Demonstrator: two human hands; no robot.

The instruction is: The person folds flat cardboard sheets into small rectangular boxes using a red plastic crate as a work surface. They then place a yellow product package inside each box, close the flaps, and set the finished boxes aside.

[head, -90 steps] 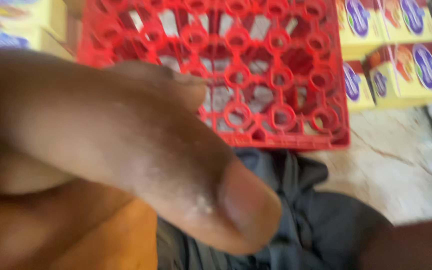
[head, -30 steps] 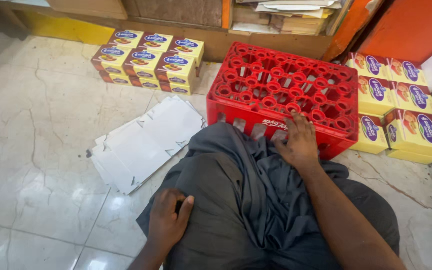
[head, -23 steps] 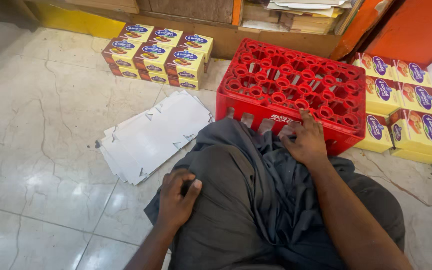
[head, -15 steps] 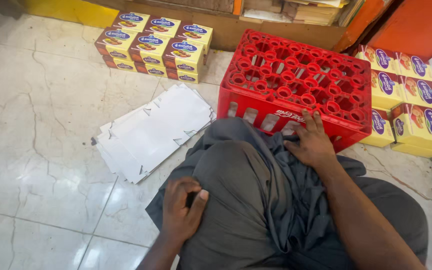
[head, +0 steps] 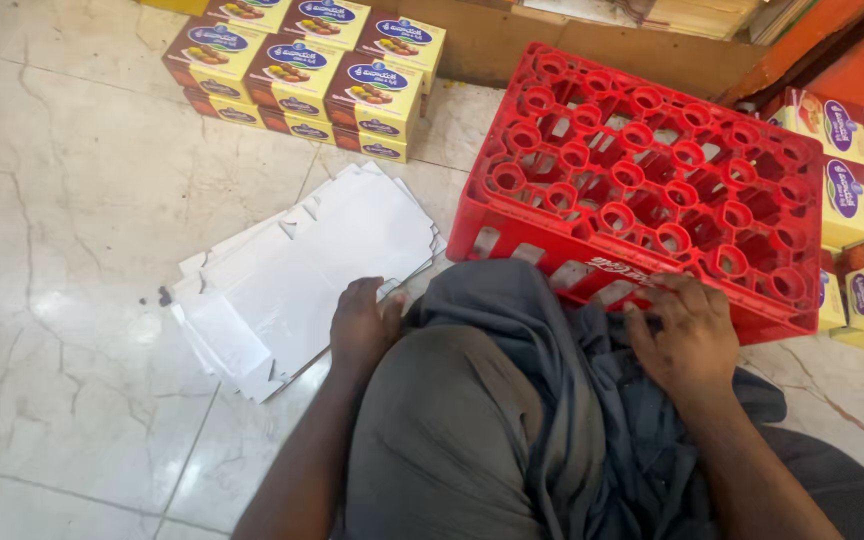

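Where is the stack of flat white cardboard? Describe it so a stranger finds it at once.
On the marble floor, left of the red crate, lies the flat white cardboard. The left hand rests on its near edge. Unlike the yellow printed boxes behind it, it is plain and unfolded.

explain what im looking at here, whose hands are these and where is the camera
The camera sits on a person's head and looks down, so the two bare hands at the bottom are that person's own. They appear to sit on a pale marble floor, with grey cloth over their legs.

The left hand rests, fingers loose, on the edge of a stack of flat white cardboard sheets lying on the floor. It grips nothing that I can see.

The right hand lies palm down against the near edge of a red plastic crate, whose round compartments look empty. It touches the crate without clearly clasping it.

Around them stand yellow and maroon boxes: one stack beyond the sheets, more boxes to the right of the crate.
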